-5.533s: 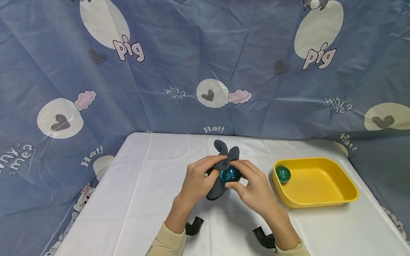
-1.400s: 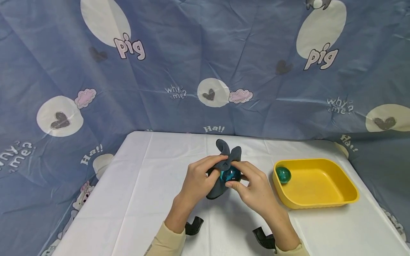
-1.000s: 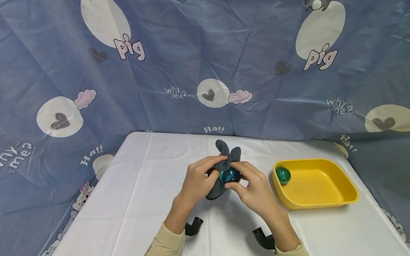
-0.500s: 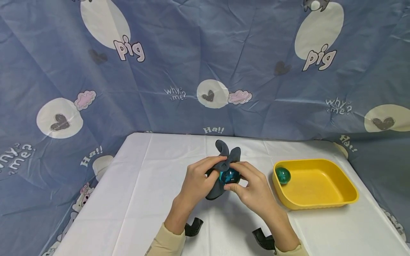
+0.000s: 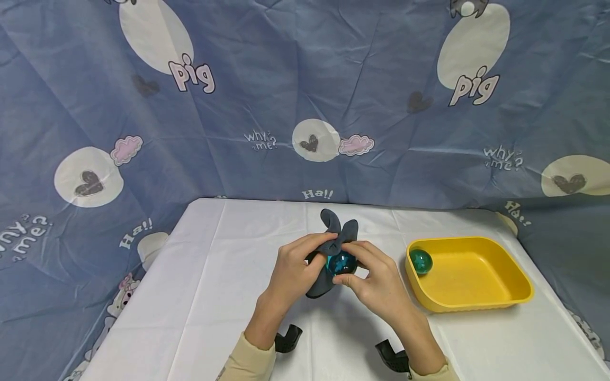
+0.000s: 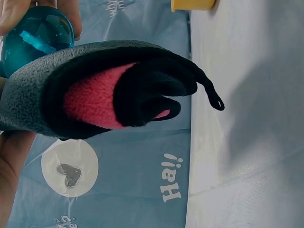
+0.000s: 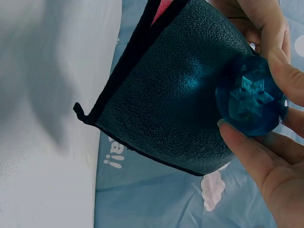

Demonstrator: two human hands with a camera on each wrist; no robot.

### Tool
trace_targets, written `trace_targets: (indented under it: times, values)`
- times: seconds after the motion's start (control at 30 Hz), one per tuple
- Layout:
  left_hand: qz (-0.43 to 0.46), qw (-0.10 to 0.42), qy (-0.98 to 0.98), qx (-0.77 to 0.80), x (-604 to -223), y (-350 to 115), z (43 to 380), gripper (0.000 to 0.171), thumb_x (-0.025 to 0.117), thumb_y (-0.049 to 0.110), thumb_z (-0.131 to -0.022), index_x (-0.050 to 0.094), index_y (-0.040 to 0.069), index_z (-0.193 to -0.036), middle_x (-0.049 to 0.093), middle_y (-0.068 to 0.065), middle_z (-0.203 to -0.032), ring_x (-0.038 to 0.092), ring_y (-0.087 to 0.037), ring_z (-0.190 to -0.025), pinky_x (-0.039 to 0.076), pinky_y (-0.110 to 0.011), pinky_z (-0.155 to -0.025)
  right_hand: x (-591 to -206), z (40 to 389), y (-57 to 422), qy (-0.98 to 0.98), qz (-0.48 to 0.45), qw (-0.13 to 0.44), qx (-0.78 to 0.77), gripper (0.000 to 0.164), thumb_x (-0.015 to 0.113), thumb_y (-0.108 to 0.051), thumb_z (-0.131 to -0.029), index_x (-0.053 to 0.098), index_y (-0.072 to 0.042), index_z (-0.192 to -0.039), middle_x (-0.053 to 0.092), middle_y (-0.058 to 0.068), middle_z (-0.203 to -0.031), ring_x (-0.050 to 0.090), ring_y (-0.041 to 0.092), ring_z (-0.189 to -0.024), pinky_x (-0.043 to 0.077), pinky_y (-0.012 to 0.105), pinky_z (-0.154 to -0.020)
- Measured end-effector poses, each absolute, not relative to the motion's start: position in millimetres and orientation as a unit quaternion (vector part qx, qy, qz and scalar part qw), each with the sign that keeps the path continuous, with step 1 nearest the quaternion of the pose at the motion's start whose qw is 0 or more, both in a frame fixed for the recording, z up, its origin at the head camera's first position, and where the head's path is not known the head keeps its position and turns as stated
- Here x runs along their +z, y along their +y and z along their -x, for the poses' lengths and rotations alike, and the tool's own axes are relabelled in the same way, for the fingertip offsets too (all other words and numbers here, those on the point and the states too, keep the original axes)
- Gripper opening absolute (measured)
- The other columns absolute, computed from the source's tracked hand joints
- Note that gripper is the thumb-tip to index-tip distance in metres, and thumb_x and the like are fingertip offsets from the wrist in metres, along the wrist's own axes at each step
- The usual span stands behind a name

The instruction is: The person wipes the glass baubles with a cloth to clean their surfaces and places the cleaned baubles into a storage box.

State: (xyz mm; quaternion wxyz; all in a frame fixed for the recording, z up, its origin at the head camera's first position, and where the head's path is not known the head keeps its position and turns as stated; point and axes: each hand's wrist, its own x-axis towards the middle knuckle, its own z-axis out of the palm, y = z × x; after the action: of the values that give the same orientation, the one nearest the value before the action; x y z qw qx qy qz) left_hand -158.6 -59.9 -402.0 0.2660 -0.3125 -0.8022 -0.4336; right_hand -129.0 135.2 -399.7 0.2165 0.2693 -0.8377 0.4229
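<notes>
My right hand [image 5: 376, 270] holds a clear teal ball [image 7: 251, 95] between thumb and fingers; a snowflake shape shows inside it in the right wrist view. My left hand [image 5: 297, 264] grips a dark grey cloth [image 7: 166, 90] that is bunched up against the ball's side. In the left wrist view the folded cloth [image 6: 95, 57] shows a pink inner face, black edging and a small hanging loop. Both hands are raised above the white table, close together. Part of the ball is hidden by the cloth and fingers.
To the right stands a yellow tray [image 5: 469, 307] with one green ball [image 5: 421, 261] in its left corner. A white cloth covers the table [image 5: 238, 275]. Behind it hangs a blue printed curtain [image 5: 267, 79]. Black strap-like pieces [image 5: 288, 338] stick out by the wrists.
The ball has turned slightly in the right fingers, its inner shape showing differently from earlier. Hands, cloth and tray keep nearly the same places.
</notes>
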Motion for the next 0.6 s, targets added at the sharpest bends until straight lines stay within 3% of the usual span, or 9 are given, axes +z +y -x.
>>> trace_targets:
  times: [0.6]
  values:
    - [0.308,0.259,-0.805,-0.436,-403.7,-60.5,158.8,0.036,0.059,0.004,-0.094,0.069,0.020,-0.125,0.073,-0.001,-0.118,0.069,-0.013,-0.113,0.058,-0.028,-0.092,-399.3,128.2,134.0,-0.831,-0.272,0.197,0.442,0.058,0.086,-0.021,-0.076,0.064,-0.009,-0.128,0.066,0.001,-0.118,0.069,0.015,-0.104,0.058,0.021,-0.085]
